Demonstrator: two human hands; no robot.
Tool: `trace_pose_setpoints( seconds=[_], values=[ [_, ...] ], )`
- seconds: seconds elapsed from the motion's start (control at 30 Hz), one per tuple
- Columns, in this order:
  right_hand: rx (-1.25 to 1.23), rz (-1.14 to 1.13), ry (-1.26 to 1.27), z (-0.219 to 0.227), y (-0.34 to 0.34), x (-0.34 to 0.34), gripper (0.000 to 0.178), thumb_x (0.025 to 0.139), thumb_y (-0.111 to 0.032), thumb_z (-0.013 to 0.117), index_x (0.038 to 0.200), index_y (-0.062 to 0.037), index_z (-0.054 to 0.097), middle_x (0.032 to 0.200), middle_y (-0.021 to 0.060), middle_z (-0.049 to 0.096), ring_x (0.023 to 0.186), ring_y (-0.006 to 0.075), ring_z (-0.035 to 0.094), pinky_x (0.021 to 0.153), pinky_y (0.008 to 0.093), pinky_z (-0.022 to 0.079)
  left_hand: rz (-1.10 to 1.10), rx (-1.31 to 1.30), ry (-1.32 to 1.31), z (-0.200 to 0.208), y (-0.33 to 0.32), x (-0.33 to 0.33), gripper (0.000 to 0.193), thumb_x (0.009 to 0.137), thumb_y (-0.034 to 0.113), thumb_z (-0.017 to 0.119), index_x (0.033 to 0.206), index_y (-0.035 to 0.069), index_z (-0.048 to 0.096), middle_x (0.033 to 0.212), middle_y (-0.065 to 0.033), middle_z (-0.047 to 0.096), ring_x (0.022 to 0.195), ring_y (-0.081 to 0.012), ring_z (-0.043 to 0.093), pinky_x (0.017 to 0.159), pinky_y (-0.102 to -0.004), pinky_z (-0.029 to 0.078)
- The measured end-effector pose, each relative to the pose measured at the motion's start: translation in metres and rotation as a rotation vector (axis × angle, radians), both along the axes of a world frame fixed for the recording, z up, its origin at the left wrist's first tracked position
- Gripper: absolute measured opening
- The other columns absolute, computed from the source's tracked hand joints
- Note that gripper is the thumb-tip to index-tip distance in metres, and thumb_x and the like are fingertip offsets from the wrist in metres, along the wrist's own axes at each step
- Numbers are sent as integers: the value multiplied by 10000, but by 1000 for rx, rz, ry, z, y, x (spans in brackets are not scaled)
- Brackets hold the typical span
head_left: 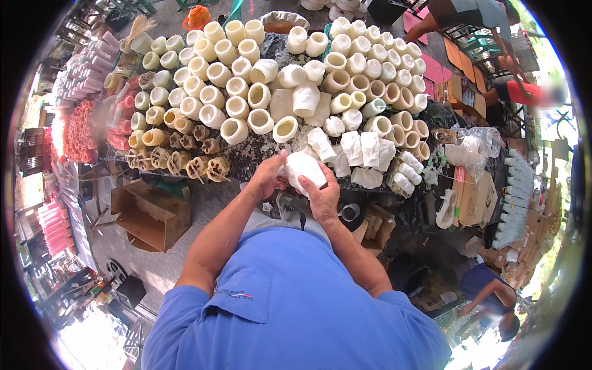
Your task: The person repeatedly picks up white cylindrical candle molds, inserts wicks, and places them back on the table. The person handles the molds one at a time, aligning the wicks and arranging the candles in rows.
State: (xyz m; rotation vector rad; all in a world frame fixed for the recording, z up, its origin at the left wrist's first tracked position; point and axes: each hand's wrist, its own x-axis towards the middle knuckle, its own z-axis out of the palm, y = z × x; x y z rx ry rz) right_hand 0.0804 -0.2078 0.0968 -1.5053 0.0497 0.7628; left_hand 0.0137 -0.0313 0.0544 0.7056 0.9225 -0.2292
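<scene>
Both hands hold a smooth white rounded piece [303,170], resembling a plaster casting, just in front of the table's near edge. My right hand [322,194] is wrapped round its lower right side, thumb on top. On the other side, my left hand [269,176] has its fingers closed at the piece's left edge; those fingertips are partly hidden. Beyond the hands stand rows of cream cup-shaped pieces [234,130] with hollow tops. Lumpy white pieces [351,148] lie to the right of the held one, and a cup tipped forward [306,100] rests on others behind it.
Yellowish pieces with sticks [198,166] line the table's near left edge. Pink tubes [83,126] are stacked far left. An open cardboard box [151,213] sits on the floor at left. Plastic bags [475,147] lie at right. Other people [493,290] are at the right, apart from me.
</scene>
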Motion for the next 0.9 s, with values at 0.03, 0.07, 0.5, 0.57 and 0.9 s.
trace_pose_setpoints(
  seconds=[0.03,0.07,0.5,0.57,0.9],
  values=[
    [-25,17,-53,-3,-2,0,846,852,-242,928,1511,80,505,1349,171,666,1192,208,661,1027,341,549,-31,-119,-89,-1,1,-3,368,1113,462,566,1084,109,666,932,-34,655,751,-158,577,629,-276,450],
    [-49,48,-96,-6,-6,2,850,851,-243,928,1514,79,503,1352,173,664,1185,208,665,1026,339,549,-17,-149,-120,-4,3,-4,298,1103,392,607,1074,100,663,917,-36,650,741,-153,576,617,-278,447],
    [-245,35,-126,-7,-51,-37,834,812,-177,950,1498,47,534,1332,197,679,1159,241,702,974,354,598,-195,355,-246,10,5,2,825,940,299,836,1594,-4,434,1379,-203,608,1239,-286,623,1034,-426,550],
    [-114,-63,40,-5,-47,-42,785,857,-147,901,1506,43,501,1341,210,653,1123,272,716,835,373,673,-560,1013,-249,22,4,-8,864,924,331,845,1605,8,423,1450,-219,574,1335,-292,592,1088,-440,524],
    [-579,494,-354,-37,64,-21,831,739,-360,919,1390,16,563,1283,257,698,1202,369,692,1026,419,539,-301,610,-285,-43,10,-98,905,950,357,835,1658,36,371,1599,-142,475,1369,-242,571,1068,-342,538]
  ],
)
